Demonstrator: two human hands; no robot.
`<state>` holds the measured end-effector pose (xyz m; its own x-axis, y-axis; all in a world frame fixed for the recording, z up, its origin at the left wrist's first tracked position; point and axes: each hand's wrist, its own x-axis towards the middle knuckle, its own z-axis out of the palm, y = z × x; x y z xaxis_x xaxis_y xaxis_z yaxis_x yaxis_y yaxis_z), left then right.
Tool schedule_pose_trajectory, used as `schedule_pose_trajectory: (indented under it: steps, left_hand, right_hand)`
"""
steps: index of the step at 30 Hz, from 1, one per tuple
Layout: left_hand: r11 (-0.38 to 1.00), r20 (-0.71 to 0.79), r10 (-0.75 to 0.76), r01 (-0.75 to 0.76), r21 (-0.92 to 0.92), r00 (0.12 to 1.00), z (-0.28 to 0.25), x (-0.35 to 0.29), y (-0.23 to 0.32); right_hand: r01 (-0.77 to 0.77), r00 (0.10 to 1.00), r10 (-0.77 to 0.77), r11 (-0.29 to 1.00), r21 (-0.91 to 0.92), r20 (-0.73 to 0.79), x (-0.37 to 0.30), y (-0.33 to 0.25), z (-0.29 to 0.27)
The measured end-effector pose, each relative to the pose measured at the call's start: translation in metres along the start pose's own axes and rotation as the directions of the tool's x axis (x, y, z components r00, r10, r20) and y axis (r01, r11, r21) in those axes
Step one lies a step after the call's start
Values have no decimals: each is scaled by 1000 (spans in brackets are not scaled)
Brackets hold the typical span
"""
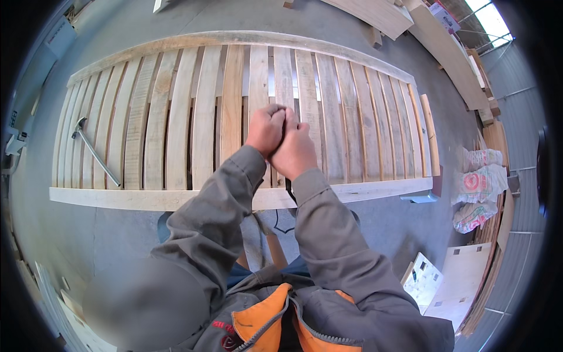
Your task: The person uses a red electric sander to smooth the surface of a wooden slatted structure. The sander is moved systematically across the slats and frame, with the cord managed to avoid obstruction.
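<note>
My left hand (267,130) and my right hand (295,149) meet over the middle of a slatted wooden frame (205,111). Fingers of both hands are curled and pressed together, the thumbs close to each other. Whatever they hold, if anything, is hidden between them. A dark strip (289,189), perhaps a cord, shows below my right wrist. Long pale rails run along the near and far sides of the frame, with many slats side by side and gaps between them. On the left slats lies a hammer (98,155) with a metal handle, its head pointing away.
Printed woven sacks (481,182) are piled on the floor at the right. Large boards (448,58) lean at the far right, and a white panel with square holes (460,276) rests near right. A light blue object (419,199) juts out under the frame's near right corner.
</note>
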<state>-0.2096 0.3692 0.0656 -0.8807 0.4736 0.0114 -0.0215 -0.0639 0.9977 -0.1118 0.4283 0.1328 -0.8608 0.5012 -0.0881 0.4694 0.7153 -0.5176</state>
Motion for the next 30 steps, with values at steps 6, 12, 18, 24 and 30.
schedule_pose_trajectory:
  steps: [6, 12, 18, 24, 30]
  left_hand:
    - [995, 75, -55, 61, -76, 996, 18, -53, -12]
    - [986, 68, -10, 22, -164, 998, 61, -70, -3]
    - [999, 57, -28, 29, -29, 998, 82, -61, 2]
    - [999, 37, 13, -14, 40, 999, 63, -46, 3]
    - [968, -90, 118, -135, -210, 989, 32, -63, 5]
  right_hand:
    - [3, 999, -2, 1000, 21, -47, -55, 27, 8]
    - [32, 981, -56, 991, -131, -184, -73, 61, -5]
    - [86, 973, -89, 996, -24, -214, -59, 95, -6]
    - [48, 994, -56, 995, -84, -98, -36, 70, -14]
    - [-20, 996, 4, 982, -186, -87, -20, 50, -14]
